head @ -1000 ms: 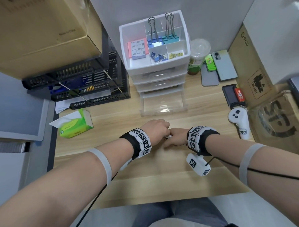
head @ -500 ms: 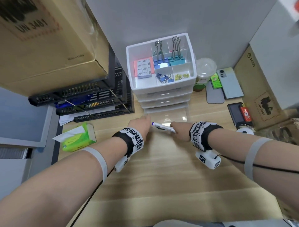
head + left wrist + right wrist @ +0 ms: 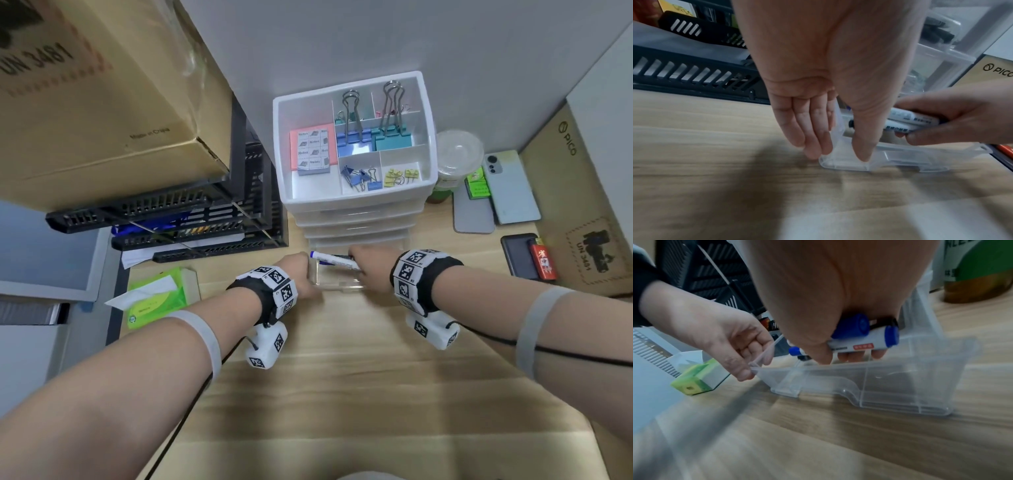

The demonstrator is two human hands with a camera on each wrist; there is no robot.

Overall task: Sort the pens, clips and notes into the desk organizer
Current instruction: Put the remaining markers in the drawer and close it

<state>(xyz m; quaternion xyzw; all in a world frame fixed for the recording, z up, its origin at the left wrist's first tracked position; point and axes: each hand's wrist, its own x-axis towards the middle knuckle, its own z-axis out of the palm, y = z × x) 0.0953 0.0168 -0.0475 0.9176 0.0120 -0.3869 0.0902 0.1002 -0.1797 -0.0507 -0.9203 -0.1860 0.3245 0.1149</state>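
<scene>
Markers over the open drawer

The right hand [image 3: 368, 270] grips a bundle of blue-capped markers [image 3: 863, 335] above the clear bottom drawer [image 3: 879, 386] of the desk organizer [image 3: 356, 202]; the left hand [image 3: 301, 277] pinches the drawer's left front corner, thumb inside, fingers outside, down on the desk [image 3: 342, 377].

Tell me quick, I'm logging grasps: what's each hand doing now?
Left hand: pinching the clear plastic drawer by its corner.
Right hand: gripping blue-capped white markers over the drawer.
</scene>
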